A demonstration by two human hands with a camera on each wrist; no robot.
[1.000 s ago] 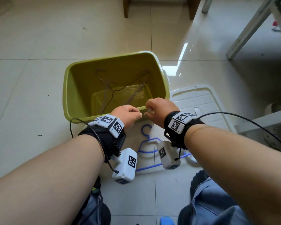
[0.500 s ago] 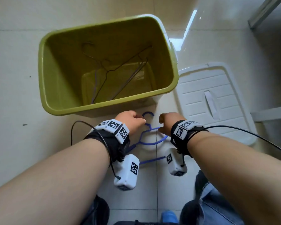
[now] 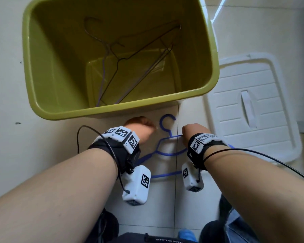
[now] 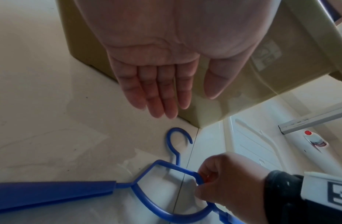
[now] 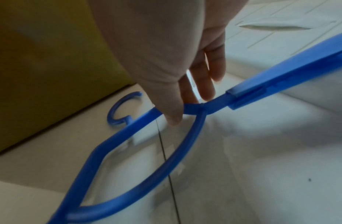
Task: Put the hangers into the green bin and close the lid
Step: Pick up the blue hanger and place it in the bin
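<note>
A blue plastic hanger (image 3: 160, 124) lies on the tiled floor just in front of the green bin (image 3: 112, 109), its hook toward the bin. My right hand (image 3: 195, 132) pinches the hanger's upper bar (image 5: 128, 127) beside the neck, thumb on one side and fingers on the other; the left wrist view shows this right hand (image 4: 223, 181) curled on the blue hanger (image 4: 51, 192). My left hand (image 4: 156, 83) hovers with straight fingers above the floor, left of the hook, and holds nothing. Thin wire hangers (image 3: 118, 59) lean inside the bin. The white lid (image 3: 235, 95) lies flat to its right.
The bin's outer wall (image 4: 262, 53) stands a short way beyond my left fingertips. A white metal bar (image 4: 310, 119) and a white device with a red button (image 4: 308, 133) sit past the lid. My knees (image 3: 235, 230) are at the bottom edge.
Both hands dropped from the bin's near rim to the floor. The right hand took hold of the blue hanger's upper bar, and the left hand came down beside the hook.
</note>
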